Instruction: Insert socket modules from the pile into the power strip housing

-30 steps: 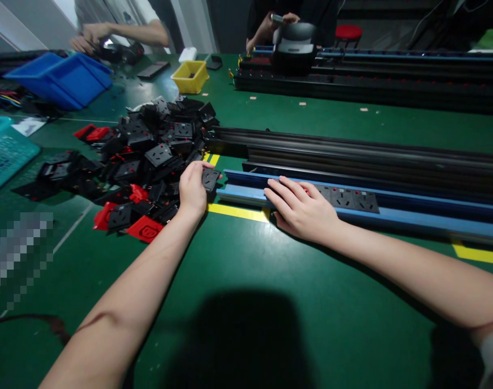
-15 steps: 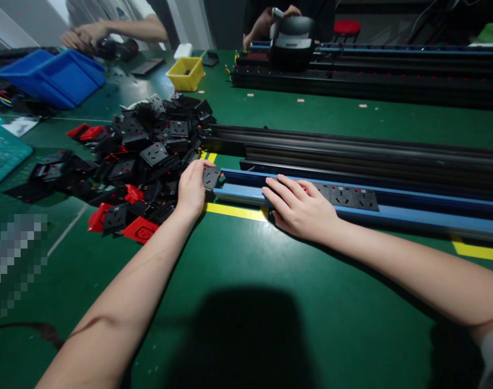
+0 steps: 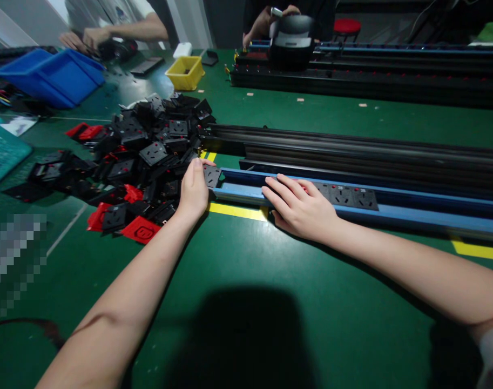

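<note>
A long blue metal channel [image 3: 246, 190] lies across the green table. Black socket modules [image 3: 353, 198] sit in a row inside it, just right of my right hand [image 3: 301, 208]. That hand rests flat over the channel, fingers stretched out, covering part of the row and a bit of red. At the channel's left end my left hand [image 3: 195, 186] is closed around a single black socket module [image 3: 212, 176], whose slotted face shows beyond my fingers. My left thumb lies along the top; the fingertips are partly hidden.
Left of the channel is a heap of black and red socket modules [image 3: 153, 154]. Dark rails [image 3: 331, 146] lie behind the channel. Farther back are a blue bin [image 3: 63, 81], a yellow box [image 3: 185, 74], a teal basket [image 3: 3, 154] and two other people.
My left hand has shifted slightly to the right with the socket module, close against the channel's end. My right hand stays in place.
</note>
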Tool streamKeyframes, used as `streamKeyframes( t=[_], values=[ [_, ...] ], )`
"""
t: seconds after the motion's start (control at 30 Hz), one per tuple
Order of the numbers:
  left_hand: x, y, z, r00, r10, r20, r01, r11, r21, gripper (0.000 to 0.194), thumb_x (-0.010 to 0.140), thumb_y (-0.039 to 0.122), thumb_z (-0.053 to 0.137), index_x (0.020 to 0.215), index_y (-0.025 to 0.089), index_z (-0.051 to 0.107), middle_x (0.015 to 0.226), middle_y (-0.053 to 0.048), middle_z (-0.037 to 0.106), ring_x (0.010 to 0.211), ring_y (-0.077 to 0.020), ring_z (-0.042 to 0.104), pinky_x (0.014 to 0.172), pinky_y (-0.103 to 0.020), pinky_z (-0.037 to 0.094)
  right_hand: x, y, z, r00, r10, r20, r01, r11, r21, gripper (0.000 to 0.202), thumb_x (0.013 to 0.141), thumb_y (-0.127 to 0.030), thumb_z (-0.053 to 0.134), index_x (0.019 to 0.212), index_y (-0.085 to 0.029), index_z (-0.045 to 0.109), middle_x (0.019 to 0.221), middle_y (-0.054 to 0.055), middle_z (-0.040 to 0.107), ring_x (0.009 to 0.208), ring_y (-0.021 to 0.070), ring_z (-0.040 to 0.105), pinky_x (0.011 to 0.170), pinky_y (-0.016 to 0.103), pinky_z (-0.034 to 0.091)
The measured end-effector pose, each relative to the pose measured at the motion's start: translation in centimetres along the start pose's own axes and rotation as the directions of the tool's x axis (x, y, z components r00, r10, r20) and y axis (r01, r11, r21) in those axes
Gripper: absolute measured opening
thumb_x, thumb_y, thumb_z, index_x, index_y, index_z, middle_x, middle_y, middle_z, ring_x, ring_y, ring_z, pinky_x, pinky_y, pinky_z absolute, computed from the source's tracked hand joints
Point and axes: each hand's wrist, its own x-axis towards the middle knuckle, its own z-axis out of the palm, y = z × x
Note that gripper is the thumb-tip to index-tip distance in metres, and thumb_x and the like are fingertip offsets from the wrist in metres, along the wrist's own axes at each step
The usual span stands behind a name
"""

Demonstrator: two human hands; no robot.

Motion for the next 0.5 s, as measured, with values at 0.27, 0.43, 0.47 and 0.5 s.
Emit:
streamKeyframes(
  t=[0.27, 0.43, 0.47, 0.5],
  values=[
    [-0.1, 0.1, -0.2, 1.000, -0.022, 0.021, 0.020, 0.997, 0.071, 0.068, 0.101, 0.070, 0.023, 0.097, 0.020, 0.069, 0.098, -0.007, 0.071, 0.094, -0.0195, 0.066, 0.094, -0.032, 0.051, -0.1, 0.0, 0.0, 1.000, 0.003, 0.003, -0.003, 1.000, 0.027, 0.049, 0.099, -0.027, 0.052, 0.145, -0.009, 0.056, 0.152, 0.016, 0.056, 0.134, 0.0332, 0.056, 0.101, 0.043, 0.040],
    [-0.3, 1.0, -0.5, 0.992, -0.075, 0.103, 0.068, 0.995, 0.075, 0.073, 0.101, 0.068, 0.024, 0.110, 0.016, 0.075, 0.114, -0.011, 0.076, 0.111, -0.0244, 0.069, 0.105, -0.037, 0.049, -0.1, 0.0, 0.1, 1.000, 0.004, 0.007, -0.005, 1.000, 0.024, 0.049, 0.099, -0.027, 0.052, 0.144, -0.009, 0.056, 0.152, 0.016, 0.056, 0.134, 0.0330, 0.056, 0.102, 0.043, 0.040],
    [-0.3, 1.1, -0.5, 0.991, -0.076, 0.108, 0.069, 0.995, 0.073, 0.074, 0.101, 0.068, 0.025, 0.113, 0.015, 0.075, 0.118, -0.012, 0.076, 0.115, -0.0252, 0.069, 0.107, -0.038, 0.049, -0.1, 0.0, 0.1, 1.000, 0.004, 0.007, -0.004, 1.000, 0.017, 0.049, 0.099, -0.027, 0.052, 0.144, -0.009, 0.056, 0.152, 0.015, 0.056, 0.134, 0.0328, 0.056, 0.102, 0.043, 0.040],
    [-0.4, 1.3, -0.5, 0.991, -0.078, 0.113, 0.070, 0.995, 0.072, 0.075, 0.101, 0.068, 0.025, 0.116, 0.014, 0.075, 0.122, -0.013, 0.075, 0.118, -0.0257, 0.068, 0.109, -0.039, 0.048, -0.1, 0.0, 0.0, 1.000, 0.003, 0.007, -0.003, 1.000, 0.011, 0.048, 0.100, -0.028, 0.051, 0.144, -0.010, 0.056, 0.152, 0.015, 0.056, 0.134, 0.0325, 0.056, 0.102, 0.043, 0.040]
  ],
)
